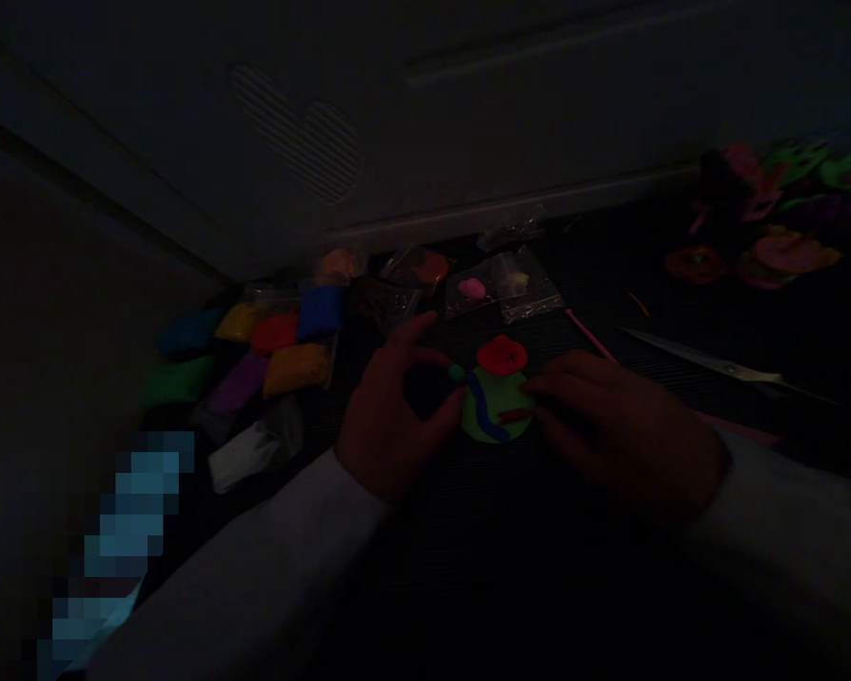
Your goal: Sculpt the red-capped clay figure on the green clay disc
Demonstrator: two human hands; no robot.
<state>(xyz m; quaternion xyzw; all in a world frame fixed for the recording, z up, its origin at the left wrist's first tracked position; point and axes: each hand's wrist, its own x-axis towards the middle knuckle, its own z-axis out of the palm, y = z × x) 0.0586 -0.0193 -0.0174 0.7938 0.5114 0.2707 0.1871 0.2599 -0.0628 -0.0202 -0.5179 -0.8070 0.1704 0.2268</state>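
Two bare hands are flanking the green disc [507,391] on the dark tabletop [425,558], left hand [401,416] at its left edge, right hand [624,426] at its right; neither is looking clearly nearer. Left thumb and index are forming a loose C, dark gap showing between them, with a small green lump [457,373] sitting at the index tip; pinched or just touching, cannot tell in this light. Right fingers are bunching low over the disc's right edge, tips nearly together; cannot tell whether they are gripping the rim or only resting there. Key relation, in my judgement: the dark red strip [513,416] is lying on the disc's right half, long axis running roughly left-right, its right end pointing straight at the right fingertips, so right is the closer hand for that piece. The blue strip [480,407] is curving down the left half, far-left to near-right, closer to the left thumb. A red piece [500,354] with a dark cross mark is sitting at the disc's far edge, between the hands. Scissors [730,368] are lying farther right, beyond the right hand, well apart from the disc.
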